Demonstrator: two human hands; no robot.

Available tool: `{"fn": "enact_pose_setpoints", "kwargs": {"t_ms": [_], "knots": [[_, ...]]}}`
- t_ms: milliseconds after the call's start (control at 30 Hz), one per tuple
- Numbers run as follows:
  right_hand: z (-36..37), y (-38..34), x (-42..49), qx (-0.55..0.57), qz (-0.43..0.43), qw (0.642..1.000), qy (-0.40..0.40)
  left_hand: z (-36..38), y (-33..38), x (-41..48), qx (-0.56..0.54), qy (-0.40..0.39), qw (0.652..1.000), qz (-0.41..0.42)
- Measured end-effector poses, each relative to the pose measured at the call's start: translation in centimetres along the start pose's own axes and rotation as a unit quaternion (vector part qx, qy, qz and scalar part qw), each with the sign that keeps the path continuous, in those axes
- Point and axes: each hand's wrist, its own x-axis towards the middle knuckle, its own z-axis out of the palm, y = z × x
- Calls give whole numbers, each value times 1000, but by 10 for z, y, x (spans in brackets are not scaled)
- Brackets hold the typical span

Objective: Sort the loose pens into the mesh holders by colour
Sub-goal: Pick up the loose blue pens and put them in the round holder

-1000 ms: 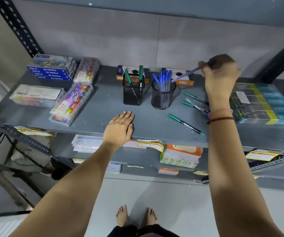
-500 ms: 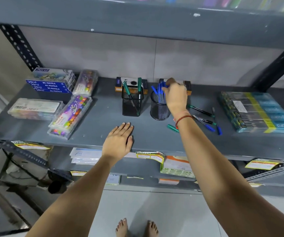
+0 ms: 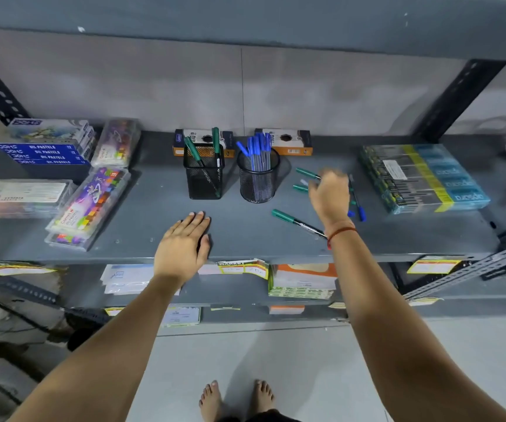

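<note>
Reaching right hand (image 3: pixel 329 193), blurred, grip impossible to tell, over loose green pens (image 3: pixel 299 222) and blue pens (image 3: pixel 358 208) on grey metal shelf (image 3: pixel 245 239); singling out one cap colour, matching square mesh holder (image 3: pixel 204 176) or round mesh holder (image 3: pixel 258 178). Resting left hand (image 3: pixel 183 248) flat, fingers spread, on shelf edge; standing barefoot on tiled floor (image 3: pixel 321 376).

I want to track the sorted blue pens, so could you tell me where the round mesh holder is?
In the head view, the round mesh holder stands mid-shelf, right of the square mesh holder and left of the right hand.
</note>
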Motion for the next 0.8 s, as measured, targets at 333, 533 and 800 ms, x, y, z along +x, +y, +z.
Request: {"fn": "enact_pose_setpoints", "kwargs": {"t_ms": [333,533,800], "knots": [[4,50,-30,-132,64,989,-30,1,0,1,1,-1,1000,-10],[-4,47,-31,-1,7,999,53,-1,-1,1,5,-2,1000,-14],[-65,-24,7,386,-45,898,207,-2,0,1,3,-9,1000,-22]]}}
